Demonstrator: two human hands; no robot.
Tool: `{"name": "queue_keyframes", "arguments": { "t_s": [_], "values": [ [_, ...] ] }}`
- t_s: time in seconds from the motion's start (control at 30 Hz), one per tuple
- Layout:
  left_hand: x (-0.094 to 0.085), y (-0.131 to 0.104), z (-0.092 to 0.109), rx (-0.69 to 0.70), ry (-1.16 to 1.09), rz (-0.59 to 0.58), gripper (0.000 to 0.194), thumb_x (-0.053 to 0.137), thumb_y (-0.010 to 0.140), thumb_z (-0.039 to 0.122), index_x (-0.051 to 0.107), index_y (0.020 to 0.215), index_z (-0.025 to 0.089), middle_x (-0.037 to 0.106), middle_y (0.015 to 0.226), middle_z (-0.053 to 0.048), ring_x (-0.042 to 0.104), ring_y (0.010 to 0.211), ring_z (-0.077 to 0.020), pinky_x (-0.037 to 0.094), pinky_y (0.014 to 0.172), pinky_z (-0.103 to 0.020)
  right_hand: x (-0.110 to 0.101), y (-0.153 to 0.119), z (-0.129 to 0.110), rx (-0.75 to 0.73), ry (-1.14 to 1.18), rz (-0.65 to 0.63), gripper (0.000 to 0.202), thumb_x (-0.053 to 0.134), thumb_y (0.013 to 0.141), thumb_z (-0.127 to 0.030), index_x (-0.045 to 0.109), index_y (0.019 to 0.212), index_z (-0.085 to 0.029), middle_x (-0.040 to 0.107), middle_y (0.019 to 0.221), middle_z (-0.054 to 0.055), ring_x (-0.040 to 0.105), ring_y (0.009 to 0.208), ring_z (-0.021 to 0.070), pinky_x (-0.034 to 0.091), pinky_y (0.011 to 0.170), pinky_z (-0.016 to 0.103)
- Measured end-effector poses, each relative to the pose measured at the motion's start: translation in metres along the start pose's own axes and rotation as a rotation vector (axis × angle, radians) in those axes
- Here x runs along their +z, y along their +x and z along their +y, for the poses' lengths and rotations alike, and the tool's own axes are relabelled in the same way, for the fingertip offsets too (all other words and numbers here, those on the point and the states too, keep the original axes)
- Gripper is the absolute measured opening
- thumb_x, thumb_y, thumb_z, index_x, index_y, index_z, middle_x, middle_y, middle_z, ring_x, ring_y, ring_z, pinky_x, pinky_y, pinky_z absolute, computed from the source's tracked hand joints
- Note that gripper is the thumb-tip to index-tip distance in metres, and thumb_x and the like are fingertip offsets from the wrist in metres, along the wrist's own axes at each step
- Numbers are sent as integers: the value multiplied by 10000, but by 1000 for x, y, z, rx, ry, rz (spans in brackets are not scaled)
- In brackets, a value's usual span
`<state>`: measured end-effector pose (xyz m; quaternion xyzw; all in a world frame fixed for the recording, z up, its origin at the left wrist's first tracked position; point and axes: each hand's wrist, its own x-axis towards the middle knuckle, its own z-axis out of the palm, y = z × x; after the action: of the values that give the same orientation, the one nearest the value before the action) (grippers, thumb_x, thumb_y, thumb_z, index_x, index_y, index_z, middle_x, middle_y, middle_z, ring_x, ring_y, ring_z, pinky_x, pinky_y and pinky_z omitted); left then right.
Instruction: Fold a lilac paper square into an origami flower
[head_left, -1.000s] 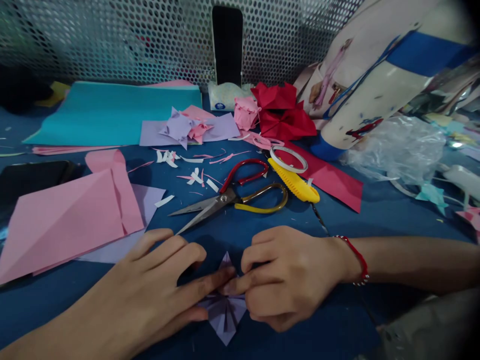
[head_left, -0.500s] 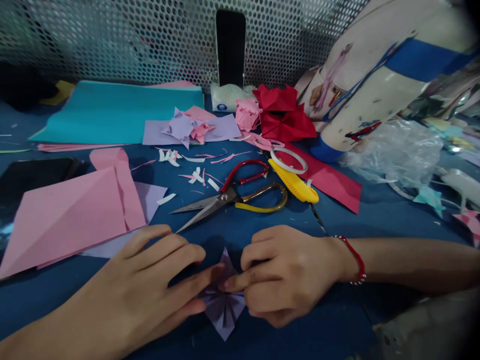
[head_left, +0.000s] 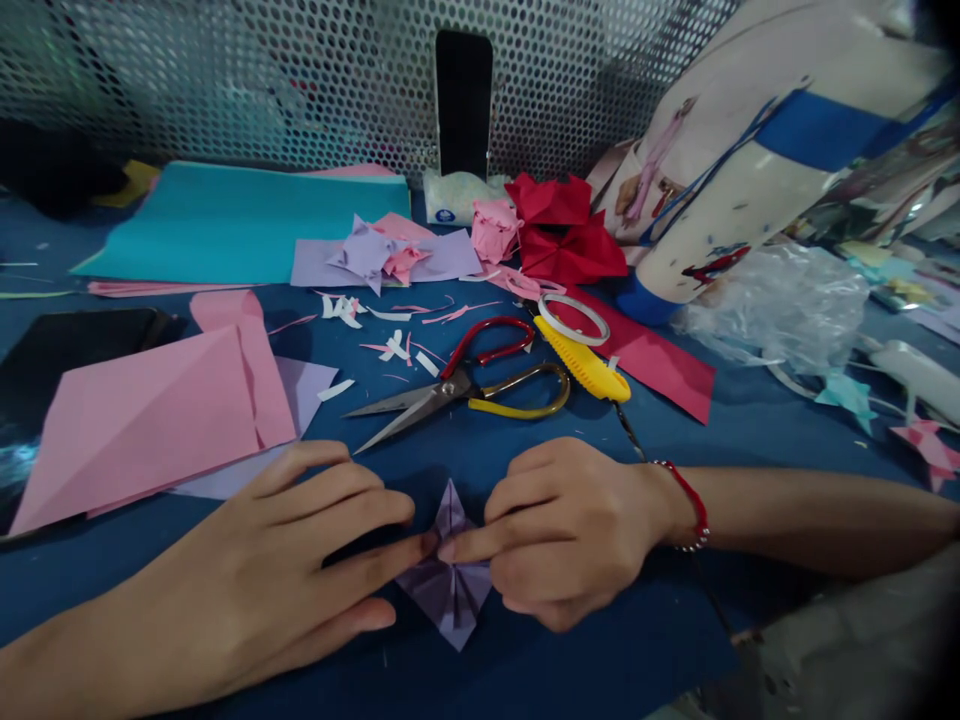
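A folded purple origami paper [head_left: 456, 600] lies on the blue table, with one point upward and one toward me, creases fanning from its middle. My left hand [head_left: 292, 565] has its fingers spread, and its index fingertip presses on the paper's middle from the left. From the right, my right hand [head_left: 559, 535] touches the same spot with its index finger; its other fingers are curled in at the paper's right corner, which they partly hide. Just beyond the paper, a pair of scissors [head_left: 456, 384] lies with its blades parted.
Pink paper sheets [head_left: 157, 420] lie at the left. Behind the scissors are a yellow cutter [head_left: 581, 358], a tape roll [head_left: 574, 318] and paper scraps. Farther back are blue paper [head_left: 255, 225], red folded paper [head_left: 570, 245], an upright phone [head_left: 463, 105] and a bottle [head_left: 750, 200].
Both index fingertips have come closer together at the paper's middle. The left thumb has drawn away from the paper's left edge, and more of the upper point shows.
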<state>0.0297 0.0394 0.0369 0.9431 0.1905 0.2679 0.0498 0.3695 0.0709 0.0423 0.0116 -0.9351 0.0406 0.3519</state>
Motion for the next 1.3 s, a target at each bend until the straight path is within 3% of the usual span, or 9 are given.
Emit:
{"name": "queue_keyframes", "arguments": {
  "t_s": [0.1,0.27,0.5,0.57,0.7,0.93,1.0,1.13,1.3],
  "values": [
    [0,-3,-3,24,-11,-12,465,425,1405,342,887,1369,305,840,1259,-4,703,1228,-206,186,1576,-321,0,-3,0,-4,-38,63,450,795,1244,-267,770,795,-264,997,1147,-11,775,879,131,549,723,323],
    [-4,2,-5,96,52,-57,469,450,1402,351,915,1382,296,849,1279,-18,717,1264,-195,98,1630,-329,-1,-2,0,9,-46,30,362,880,1199,-312,809,846,-270,975,1101,-27,815,948,134,550,756,322],
    [3,-2,-1,60,27,-43,439,476,1412,435,903,1403,330,899,1321,32,774,1248,-150,86,1645,-313,-2,1,1,36,-3,7,322,824,1231,-266,846,910,-263,947,1022,-42,804,927,130,531,727,326],
    [6,-7,0,43,46,-48,380,561,1380,515,899,1439,353,892,1387,19,797,1319,-166,157,1653,-366,-2,2,1,41,10,9,348,798,1252,-267,838,906,-262,939,1009,-45,796,920,131,532,738,325],
    [12,-14,5,35,76,-121,439,765,1223,698,865,1529,401,847,1622,-39,735,1647,-330,461,1577,-538,-3,3,0,78,34,-7,371,728,1285,-230,843,933,-253,912,965,-47,777,912,136,518,741,339],
    [13,-11,9,15,79,-128,471,789,1198,727,865,1527,399,853,1636,-47,739,1656,-349,521,1546,-554,-4,3,-1,91,71,-24,342,720,1292,-227,864,982,-243,907,969,-39,791,924,143,522,771,342],
    [10,-9,7,14,83,-105,397,755,1243,675,884,1492,394,889,1556,-31,789,1561,-301,464,1577,-517,-4,3,-2,98,71,-29,343,715,1296,-224,867,989,-243,910,970,-41,796,922,142,526,774,343],
    [5,0,6,1,41,-17,430,505,1408,528,900,1404,356,945,1346,55,830,1285,-148,146,1637,-314,-4,4,-1,111,78,-29,332,720,1289,-220,850,984,-240,905,960,-38,818,918,141,533,768,341],
    [4,10,8,-1,26,-15,531,413,1430,497,910,1357,326,951,1352,52,812,1258,-159,102,1627,-294,-2,6,6,169,221,5,386,636,1307,-173,772,949,-224,854,849,-15,820,834,137,591,777,295]
  ]
}}
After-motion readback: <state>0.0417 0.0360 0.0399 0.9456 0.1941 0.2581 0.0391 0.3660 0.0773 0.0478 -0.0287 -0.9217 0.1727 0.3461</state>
